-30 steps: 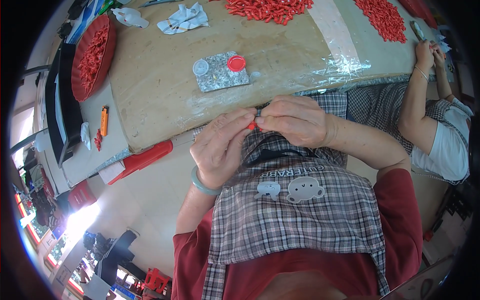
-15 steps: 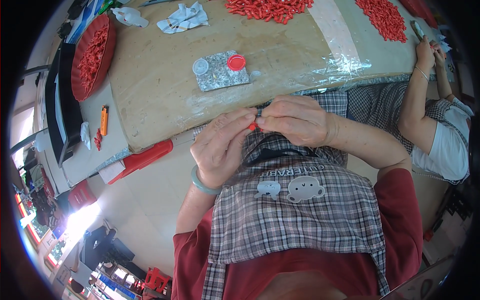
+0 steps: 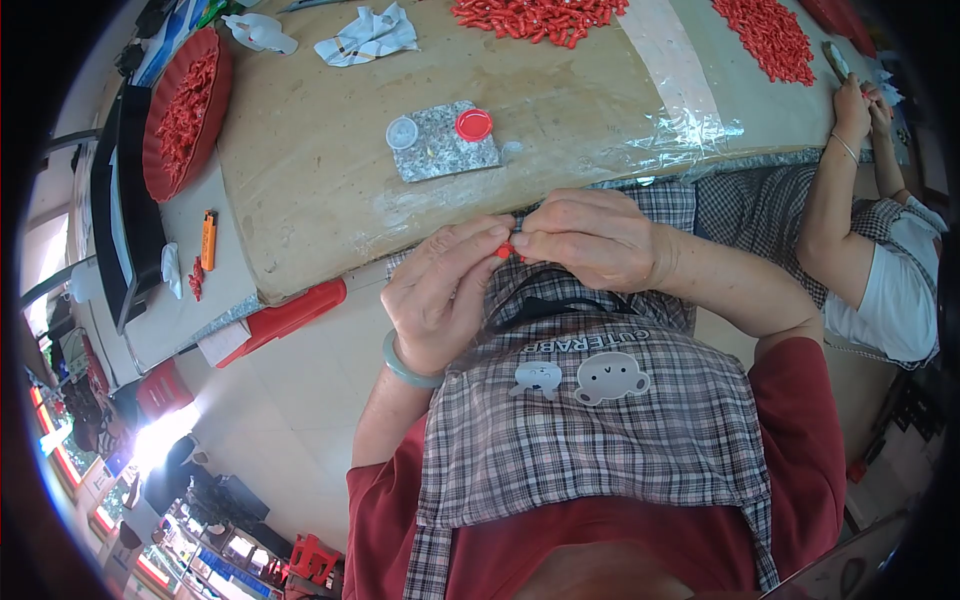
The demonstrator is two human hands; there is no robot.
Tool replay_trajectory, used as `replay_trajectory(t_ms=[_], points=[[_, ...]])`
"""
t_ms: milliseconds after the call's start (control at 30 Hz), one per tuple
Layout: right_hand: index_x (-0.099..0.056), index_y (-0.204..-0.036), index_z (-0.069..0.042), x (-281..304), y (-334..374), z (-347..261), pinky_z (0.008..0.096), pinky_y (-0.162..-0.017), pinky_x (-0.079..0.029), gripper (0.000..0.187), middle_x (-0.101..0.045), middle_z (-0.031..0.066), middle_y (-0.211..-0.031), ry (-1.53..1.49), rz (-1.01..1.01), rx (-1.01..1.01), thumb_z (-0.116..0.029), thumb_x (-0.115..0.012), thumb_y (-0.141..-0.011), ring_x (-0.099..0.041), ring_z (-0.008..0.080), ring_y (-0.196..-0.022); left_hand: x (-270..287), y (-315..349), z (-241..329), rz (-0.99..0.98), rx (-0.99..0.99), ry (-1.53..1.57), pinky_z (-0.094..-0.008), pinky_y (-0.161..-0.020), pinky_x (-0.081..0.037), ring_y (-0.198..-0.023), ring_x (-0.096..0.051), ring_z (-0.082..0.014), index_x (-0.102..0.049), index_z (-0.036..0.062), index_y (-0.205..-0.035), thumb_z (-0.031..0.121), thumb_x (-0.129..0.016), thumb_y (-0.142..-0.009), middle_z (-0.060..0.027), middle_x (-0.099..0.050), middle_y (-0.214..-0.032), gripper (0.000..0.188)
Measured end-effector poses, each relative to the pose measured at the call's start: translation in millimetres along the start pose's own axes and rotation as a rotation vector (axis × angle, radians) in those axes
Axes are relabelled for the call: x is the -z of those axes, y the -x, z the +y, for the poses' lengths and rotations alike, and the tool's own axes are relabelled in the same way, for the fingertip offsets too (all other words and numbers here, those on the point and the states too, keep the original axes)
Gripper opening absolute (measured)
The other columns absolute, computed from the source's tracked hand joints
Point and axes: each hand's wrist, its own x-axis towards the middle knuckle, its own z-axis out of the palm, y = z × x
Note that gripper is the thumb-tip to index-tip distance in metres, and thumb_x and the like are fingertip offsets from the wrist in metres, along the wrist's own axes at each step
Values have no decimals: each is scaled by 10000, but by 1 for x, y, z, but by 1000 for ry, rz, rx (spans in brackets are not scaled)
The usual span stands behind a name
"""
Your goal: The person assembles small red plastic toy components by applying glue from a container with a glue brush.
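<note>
Above my lap, at the table's near edge, my left hand (image 3: pixel 440 285) and my right hand (image 3: pixel 595 240) meet fingertip to fingertip. Pinched in my left fingers is a small red piece (image 3: pixel 504 250); its exact kind is too small to make out. The thumb and forefinger of my right hand close against the same spot, and a bit of red shows under them. Just beyond my hands lies a speckled stone slab (image 3: pixel 440 160) bearing a small clear round cup (image 3: pixel 402 133) and a red round lid-like dish (image 3: pixel 473 125).
A red fluted tray (image 3: pixel 220 110) of small red pieces stands at left, near an orange lighter-like object (image 3: pixel 208 240). Red piles (image 3: pixel 540 18) lie at the back. A crumpled cloth (image 3: pixel 368 38) and white bottle (image 3: pixel 260 34) rest far left. A co-worker's arm (image 3: pixel 845 190) is at right.
My hands stay almost still at the same spot, with only a slight shift of the fingers around the red piece. The table things have not moved.
</note>
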Motion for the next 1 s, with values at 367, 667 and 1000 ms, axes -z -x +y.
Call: replay_trajectory(t_ms=[367, 667, 1000], points=[[-667, -944, 52, 0, 0, 1, 324, -577, -549, 235, -654, 138, -865, 8, -2, -3, 22, -746, -725, -659, 261, -695, 0, 0, 0, -1, 13, 20, -329, -781, -582, -903, -714, -288, -663, -44, -994, -127, -692, -765, -195, -713, -984, 245], [-684, -961, 66, 13, -4, 4, 331, -585, -548, 248, -641, 146, -908, 86, -125, 100, -7, -753, -734, -653, 260, -705, -1, 2, -4, 1, -28, 2, -329, -783, -580, -905, -713, -288, -670, -45, -1002, -129, -700, -758, -196, -712, -988, 260], [-682, -965, 64, 16, -3, 4, 321, -578, -548, 245, -632, 138, -903, 145, -138, 145, -14, -745, -742, -655, 249, -714, 0, 2, -3, -15, 12, 56, -318, -813, -568, -932, -711, -281, -671, -40, -1004, -112, -719, -749, -200, -709, -1026, 269]])
